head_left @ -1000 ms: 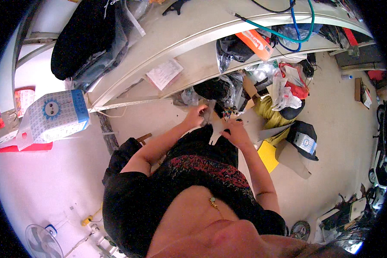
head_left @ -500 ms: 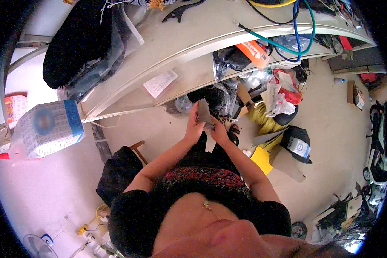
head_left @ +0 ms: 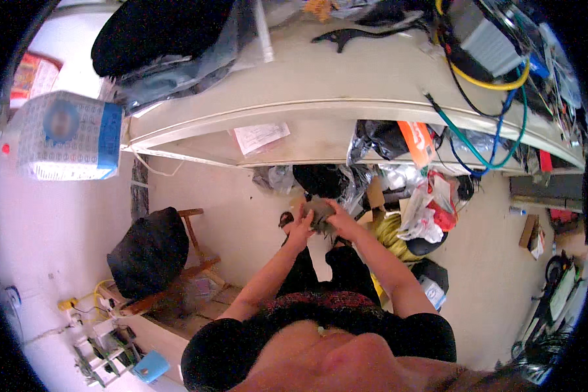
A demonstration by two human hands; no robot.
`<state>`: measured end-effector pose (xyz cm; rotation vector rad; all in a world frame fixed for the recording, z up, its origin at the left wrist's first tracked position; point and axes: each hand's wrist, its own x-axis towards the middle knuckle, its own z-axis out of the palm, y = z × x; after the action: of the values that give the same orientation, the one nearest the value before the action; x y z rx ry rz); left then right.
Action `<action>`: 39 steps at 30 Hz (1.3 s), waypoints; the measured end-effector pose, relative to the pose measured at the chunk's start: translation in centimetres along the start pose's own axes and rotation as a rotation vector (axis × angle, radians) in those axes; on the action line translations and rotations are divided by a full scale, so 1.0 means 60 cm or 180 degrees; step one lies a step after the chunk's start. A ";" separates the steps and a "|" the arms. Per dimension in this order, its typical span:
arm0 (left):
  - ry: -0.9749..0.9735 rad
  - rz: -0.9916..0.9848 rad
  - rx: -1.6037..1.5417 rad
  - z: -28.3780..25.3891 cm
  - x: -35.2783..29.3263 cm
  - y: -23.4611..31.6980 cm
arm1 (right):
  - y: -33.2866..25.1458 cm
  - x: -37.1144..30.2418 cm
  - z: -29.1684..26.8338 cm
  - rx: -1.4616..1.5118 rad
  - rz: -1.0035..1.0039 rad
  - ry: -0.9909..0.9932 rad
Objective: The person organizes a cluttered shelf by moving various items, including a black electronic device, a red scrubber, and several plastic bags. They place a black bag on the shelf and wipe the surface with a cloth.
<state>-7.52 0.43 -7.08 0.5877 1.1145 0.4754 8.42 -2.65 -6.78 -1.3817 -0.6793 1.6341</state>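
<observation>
Out in front of my body I hold a crumpled grey-brown cloth (head_left: 320, 210) between both hands. My left hand (head_left: 299, 226) grips its left side with bent fingers, and my right hand (head_left: 341, 221) grips its right side. My feet in dark sandals (head_left: 285, 219) show below the cloth. Just beyond it on the floor lie a black bundle (head_left: 317, 179) and clear plastic bags (head_left: 279, 178).
Ahead runs a long white shelf (head_left: 294, 111) bearing a black plastic-wrapped item (head_left: 163, 39), a black lever-like part (head_left: 346, 37) and coloured cables (head_left: 467, 134). Bags clutter the floor at right (head_left: 424, 219). A wooden chair with black cloth (head_left: 150, 251) stands left.
My view has turned, and the shelf now runs straighter across. The cloth has gone from upright and elongated to a lower, more bunched shape, still in both hands.
</observation>
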 end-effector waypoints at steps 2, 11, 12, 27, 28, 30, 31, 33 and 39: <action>0.0088 0.0040 -0.0379 -0.003 0.026 -0.006 | 0.009 0.008 0.018 0.1021 0.0299 -0.0468; 0.0399 0.1039 0.1763 -0.096 0.206 -0.058 | 0.053 0.182 0.020 0.1336 0.0514 0.1680; 0.0795 0.1091 0.2377 -0.103 0.203 -0.037 | 0.075 0.220 -0.015 -0.0243 -0.0205 0.2082; 0.0760 0.3882 0.2777 -0.068 0.421 0.079 | 0.163 0.389 -0.297 -0.5137 -0.1917 0.2264; 0.0612 0.3900 0.2846 -0.044 0.455 0.097 | 0.153 0.392 -0.306 -0.5102 -0.1977 0.2029; 0.0565 0.4107 0.3001 0.002 0.537 0.137 | 0.076 0.371 -0.277 -0.4893 -0.1881 0.1380; 0.0524 0.4278 0.3038 0.041 0.577 0.151 | 0.101 0.379 -0.313 -0.4941 -0.2610 0.1545; 0.0558 0.3898 0.3588 0.104 0.635 0.191 | 0.129 0.391 -0.326 -0.4863 -0.2347 0.1701; 0.0535 0.3475 0.4478 0.248 0.758 0.186 | 0.135 0.373 -0.308 -0.4809 -0.2971 0.2023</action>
<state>22.41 34.35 -26.27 2.4849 1.0904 0.6028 23.85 10.73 -28.92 -1.8588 -1.8943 -0.3198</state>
